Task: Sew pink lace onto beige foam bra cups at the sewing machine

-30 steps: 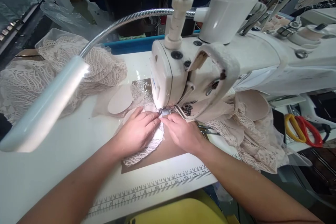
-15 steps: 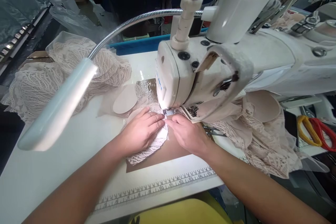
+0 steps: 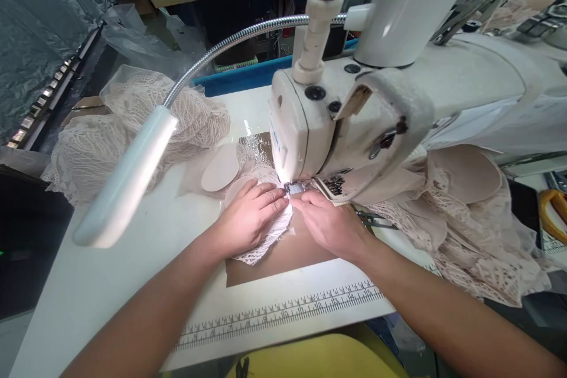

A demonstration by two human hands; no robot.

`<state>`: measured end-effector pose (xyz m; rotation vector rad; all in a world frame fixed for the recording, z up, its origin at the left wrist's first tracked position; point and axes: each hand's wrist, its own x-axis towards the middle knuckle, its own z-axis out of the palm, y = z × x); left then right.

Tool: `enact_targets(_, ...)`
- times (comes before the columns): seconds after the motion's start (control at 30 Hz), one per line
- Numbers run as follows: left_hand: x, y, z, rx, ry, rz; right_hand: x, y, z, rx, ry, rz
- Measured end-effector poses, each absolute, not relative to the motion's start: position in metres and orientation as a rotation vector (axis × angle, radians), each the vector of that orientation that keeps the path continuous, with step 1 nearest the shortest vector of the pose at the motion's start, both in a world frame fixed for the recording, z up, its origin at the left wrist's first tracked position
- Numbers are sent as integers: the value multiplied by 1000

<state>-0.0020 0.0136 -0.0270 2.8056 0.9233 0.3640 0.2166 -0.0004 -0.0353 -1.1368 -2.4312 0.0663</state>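
A pale lace piece [image 3: 271,243] lies beneath the presser foot [image 3: 293,188] of a white sewing machine [image 3: 290,130]. My left hand [image 3: 250,215] rests flat on the lace, its fingers stretched toward the foot. On the other side, my right hand [image 3: 330,221] pinches the lace's edge close to the needle area; its fingertips partly hide what they grip. Smooth cup-shaped pieces [image 3: 220,168] joined to sheer fabric lie left of the machine head, partly on the brown plate [image 3: 261,274].
A lamp on a flexible neck [image 3: 128,180] hangs over the left side. Lace heaps [image 3: 95,142] lie at the left and more lace pieces [image 3: 473,236] at the right. Dark snips [image 3: 376,220] sit beside my right wrist. A ruler strip [image 3: 283,313] runs along the front edge. A co-worker [image 3: 221,0] sits beyond.
My view has shifted, so the scene sits further right. The lace's near end has moved a little toward the needle. Both hands stay beside the foot. The co-worker's arm has moved.
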Motion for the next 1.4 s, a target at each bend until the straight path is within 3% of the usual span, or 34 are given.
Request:
enact_targets(0.37,-2,18,-27,2711,994,466,213,0,-42,-1228,-2460,46)
enact_targets(0.67,-9,15,-26,2636,1117,317,214,0,-39,-1284,-2487,98)
enact_targets(0.97,-18,-3,21,2255,1093,290,221,-3,-38,-978,-2507,252)
enact_targets(1.13,-14,-1,8,2255,1195,158,222,-1,-40,-906,-2597,274)
enact_targets(1.4,-34,24,0,1811,830,319,223,0,-43,-903,-2590,317)
